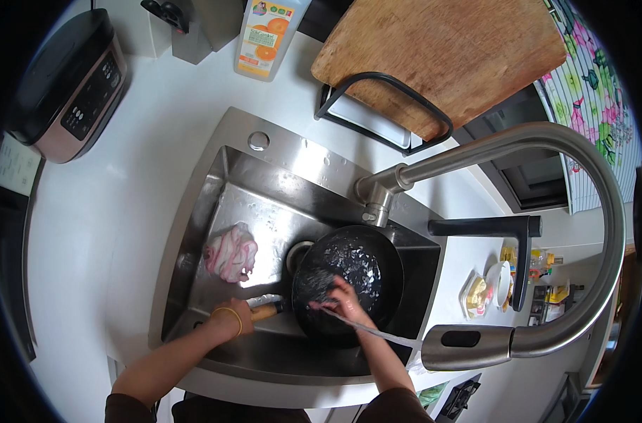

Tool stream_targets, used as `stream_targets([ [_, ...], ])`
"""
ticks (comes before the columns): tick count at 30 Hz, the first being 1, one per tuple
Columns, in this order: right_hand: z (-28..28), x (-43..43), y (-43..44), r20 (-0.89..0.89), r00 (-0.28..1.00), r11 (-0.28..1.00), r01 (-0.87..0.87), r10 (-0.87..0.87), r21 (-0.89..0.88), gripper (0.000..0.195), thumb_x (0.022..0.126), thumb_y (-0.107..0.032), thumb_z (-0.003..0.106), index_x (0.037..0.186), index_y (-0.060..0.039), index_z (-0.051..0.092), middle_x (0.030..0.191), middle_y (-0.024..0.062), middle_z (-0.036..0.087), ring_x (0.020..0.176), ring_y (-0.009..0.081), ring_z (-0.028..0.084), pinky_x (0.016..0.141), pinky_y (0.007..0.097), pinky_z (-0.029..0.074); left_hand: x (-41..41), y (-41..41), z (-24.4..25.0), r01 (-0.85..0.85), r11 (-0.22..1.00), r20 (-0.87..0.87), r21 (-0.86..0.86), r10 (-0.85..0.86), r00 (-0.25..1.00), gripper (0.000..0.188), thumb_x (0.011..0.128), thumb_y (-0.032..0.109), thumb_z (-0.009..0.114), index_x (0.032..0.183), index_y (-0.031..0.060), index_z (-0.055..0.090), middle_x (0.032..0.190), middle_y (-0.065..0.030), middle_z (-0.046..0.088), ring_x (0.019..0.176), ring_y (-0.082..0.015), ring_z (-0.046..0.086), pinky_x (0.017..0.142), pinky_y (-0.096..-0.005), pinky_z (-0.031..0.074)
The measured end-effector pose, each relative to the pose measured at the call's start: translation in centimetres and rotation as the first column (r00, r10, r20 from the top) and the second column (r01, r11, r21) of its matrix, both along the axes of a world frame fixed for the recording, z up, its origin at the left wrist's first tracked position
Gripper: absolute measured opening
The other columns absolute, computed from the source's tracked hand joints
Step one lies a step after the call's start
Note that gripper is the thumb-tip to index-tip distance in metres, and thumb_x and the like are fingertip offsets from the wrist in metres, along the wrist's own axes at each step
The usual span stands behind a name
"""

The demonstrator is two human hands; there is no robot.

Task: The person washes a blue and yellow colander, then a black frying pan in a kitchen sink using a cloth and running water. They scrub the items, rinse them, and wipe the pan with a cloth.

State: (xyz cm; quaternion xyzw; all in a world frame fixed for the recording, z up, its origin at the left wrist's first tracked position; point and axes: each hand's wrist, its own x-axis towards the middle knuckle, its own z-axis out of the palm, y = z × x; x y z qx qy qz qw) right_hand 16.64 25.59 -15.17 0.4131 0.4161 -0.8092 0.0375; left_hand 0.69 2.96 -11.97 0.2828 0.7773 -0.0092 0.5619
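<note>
My left hand grips the wooden handle of a dark frying pan. The pan rests in a stainless steel sink, with water glinting across its inside. Over the pan, my right hand has its fingers curled a little apart, and I see nothing held in it. A stream of water runs from the faucet's spray head across that hand and splashes into the pan. A crumpled pink-and-white cloth lies on the sink floor to the left.
The curved faucet neck arches at the right, beside a black rack-like bar. A wooden cutting board leans in a black rack behind the sink. A bottle and a rice cooker stand on the white counter.
</note>
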Motion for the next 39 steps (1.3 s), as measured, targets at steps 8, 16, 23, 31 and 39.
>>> stream_targets([
  [8,-3.7,2.1,6.9,0.808,0.58,-0.515,-0.664,0.103,0.542,0.054,0.084,-0.032,0.048,0.132,-0.0154,0.031,0.141,0.0148,0.017,0.127,0.0352,0.02,0.102,0.0523,0.015,-0.1,0.6,0.7,0.019,0.999,-0.008,0.038,-0.019,1.0,0.029,0.07,0.02,0.055,0.094,0.0058,0.064,0.094,-0.0187,0.061,0.09,-0.0297,0.06,0.08,-0.0368,0.047],
  [16,-4.0,9.8,-1.5,0.711,0.589,-0.243,-0.678,0.385,0.694,0.065,0.082,-0.04,0.048,0.133,-0.0068,0.026,0.14,0.0261,0.003,0.127,0.0453,0.008,0.101,0.054,0.012,0.0,0.5,0.3,0.009,1.0,0.002,0.019,-0.009,1.0,0.03,0.07,0.021,0.057,0.095,0.0061,0.064,0.093,-0.0182,0.062,0.089,-0.0295,0.06,0.078,-0.037,0.048],
  [23,-5.2,-2.0,2.0,0.723,0.632,-0.448,-0.58,0.279,0.68,0.068,0.081,-0.051,0.044,0.131,-0.0064,0.031,0.137,0.0286,0.014,0.124,0.0475,0.018,0.101,0.0557,0.011,0.1,0.5,0.1,0.007,1.0,0.014,-0.014,-0.006,1.0,0.029,0.07,0.021,0.057,0.094,0.0056,0.064,0.094,-0.0184,0.062,0.089,-0.0299,0.06,0.078,-0.0368,0.048],
  [31,-3.4,11.4,1.2,0.94,0.287,-0.294,-0.896,0.186,0.332,0.081,0.078,-0.06,0.041,0.134,-0.0044,0.021,0.138,0.0294,0.004,0.124,0.0519,0.01,0.097,0.0619,0.01,-0.2,0.4,0.4,-0.021,1.0,0.036,-0.016,0.021,0.999,0.028,0.07,0.019,0.056,0.093,0.0044,0.064,0.094,-0.0187,0.061,0.09,-0.0292,0.06,0.078,-0.0366,0.048],
  [39,-6.5,-5.2,-2.3,0.162,0.947,0.36,-0.258,0.277,0.897,0.062,0.088,-0.023,0.044,0.13,0.0114,0.013,0.136,0.0335,-0.007,0.128,0.0456,-0.004,0.105,0.0464,0.001,-0.1,0.4,0.0,0.006,1.0,0.016,-0.016,-0.006,1.0,0.028,0.071,0.02,0.057,0.094,0.0066,0.064,0.096,-0.0164,0.061,0.092,-0.028,0.059,0.079,-0.0366,0.048],
])
